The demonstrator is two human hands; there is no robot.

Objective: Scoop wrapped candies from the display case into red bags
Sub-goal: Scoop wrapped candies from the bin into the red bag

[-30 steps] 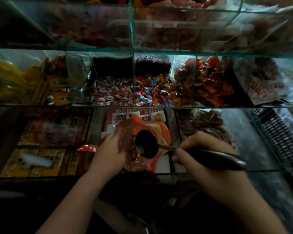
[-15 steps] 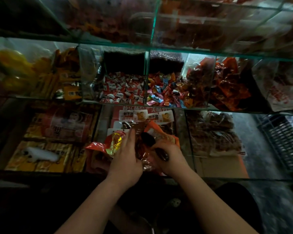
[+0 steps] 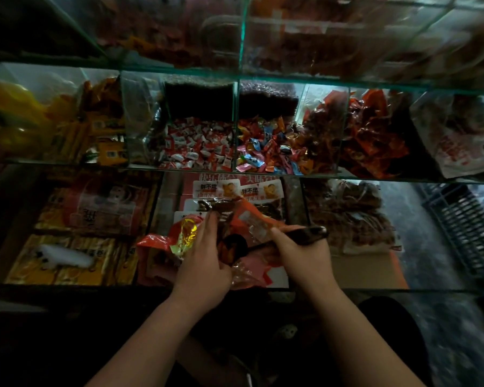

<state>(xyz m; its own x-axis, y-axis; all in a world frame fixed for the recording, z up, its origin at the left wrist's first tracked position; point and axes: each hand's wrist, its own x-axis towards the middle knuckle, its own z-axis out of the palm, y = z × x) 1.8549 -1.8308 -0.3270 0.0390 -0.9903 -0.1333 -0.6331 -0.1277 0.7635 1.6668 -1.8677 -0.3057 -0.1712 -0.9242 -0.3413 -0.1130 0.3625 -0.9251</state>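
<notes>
Left hand holds the red bag, pinching the film at its mouth between thumb and fairly straight fingers (dim, so the exact pinch is hard to read). Right hand is curled tight round the dark handle of the scoop, with the handle end sticking out past the knuckles. The scoop bowl sits between the two sets of fingertips, at or just inside the bag mouth. Something orange shows in the bowl, but I cannot tell whether it is candy or a reflection. The mixed wrapped candies lie well beyond both hands' fingertips, in a compartment of the display case, and the red-and-white candies are just left of them. Judged step: tipping a load into the bag. Risks: the limp film folds over the mouth under the left fingers, so candies bounce off and drop onto the packets below. The scoop may also snag the film and pull the bag out of the pinch, or tilt before it is fully inside and spill.
</notes>
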